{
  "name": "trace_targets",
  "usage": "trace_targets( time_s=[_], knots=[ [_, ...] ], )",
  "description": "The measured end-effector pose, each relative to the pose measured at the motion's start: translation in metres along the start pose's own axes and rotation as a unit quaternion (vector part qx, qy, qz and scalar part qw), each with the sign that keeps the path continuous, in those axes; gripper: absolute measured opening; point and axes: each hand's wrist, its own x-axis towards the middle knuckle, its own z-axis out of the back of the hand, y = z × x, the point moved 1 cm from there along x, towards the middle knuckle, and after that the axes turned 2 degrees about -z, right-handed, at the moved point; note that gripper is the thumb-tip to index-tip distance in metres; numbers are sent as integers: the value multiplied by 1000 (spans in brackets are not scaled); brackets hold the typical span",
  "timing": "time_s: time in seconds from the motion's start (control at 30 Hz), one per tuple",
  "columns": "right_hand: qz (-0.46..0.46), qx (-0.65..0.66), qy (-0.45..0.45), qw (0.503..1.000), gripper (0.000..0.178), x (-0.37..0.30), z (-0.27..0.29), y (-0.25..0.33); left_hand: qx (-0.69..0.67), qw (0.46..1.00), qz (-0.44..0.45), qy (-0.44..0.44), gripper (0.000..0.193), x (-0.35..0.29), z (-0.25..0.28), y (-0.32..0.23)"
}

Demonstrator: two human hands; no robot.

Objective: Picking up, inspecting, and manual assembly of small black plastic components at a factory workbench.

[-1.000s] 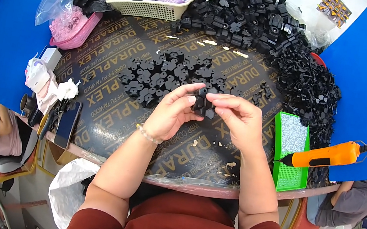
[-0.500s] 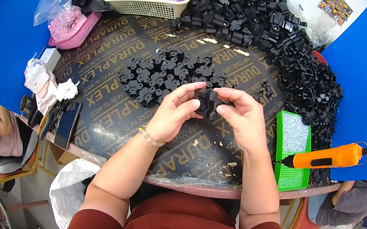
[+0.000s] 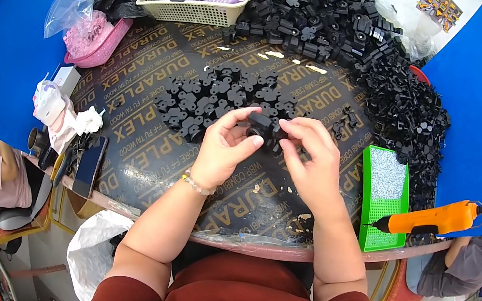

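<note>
Above the middle of the table, my left hand (image 3: pixel 220 152) has its thumb and fingers closed on a black plastic part (image 3: pixel 263 122), which is blocky with a rounded side. My right hand (image 3: pixel 313 162) pinches a smaller black piece (image 3: pixel 278 134) at that part's right side. Whether the two pieces touch cannot be made out. Just beyond my hands lies a cluster of similar black plastic parts (image 3: pixel 224 94), flat-faced with small lobes and holes.
Heaped at the back are black parts (image 3: pixel 319 18), with small black pieces (image 3: pixel 408 108) down the right. An orange electric screwdriver (image 3: pixel 432 217) hangs over a green tray (image 3: pixel 400 239) of small silvery pieces. Baskets (image 3: pixel 190 11), a pink basket (image 3: pixel 106 47) and a phone (image 3: pixel 90 165) sit leftward.
The black part has turned and shifted slightly left with my left hand. My right fingers now hold a smaller piece beside it. The orange screwdriver has swung slightly right and down.
</note>
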Motion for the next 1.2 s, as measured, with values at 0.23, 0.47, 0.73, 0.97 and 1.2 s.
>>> trace_targets(
  time_s=[0.23,0.47,0.73,0.97,1.2],
  knots=[
    [-20,24,31,999,42,2,3,1,5,1000,8,9,47,-3,-5,-4],
    [-113,120,-108,980,44,12,36,-27,336,935,-77,-81,44,74,33,-70],
    [-108,-1,-163,981,40,19,53,-46,712,697,66,46,46,153,161,-76],
    [-117,-215,-135,960,37,20,64,-56,698,713,17,59,37,186,158,-69],
    [-316,-405,91,853,51,13,59,-95,776,630,11,15,67,256,130,-4]
  ],
)
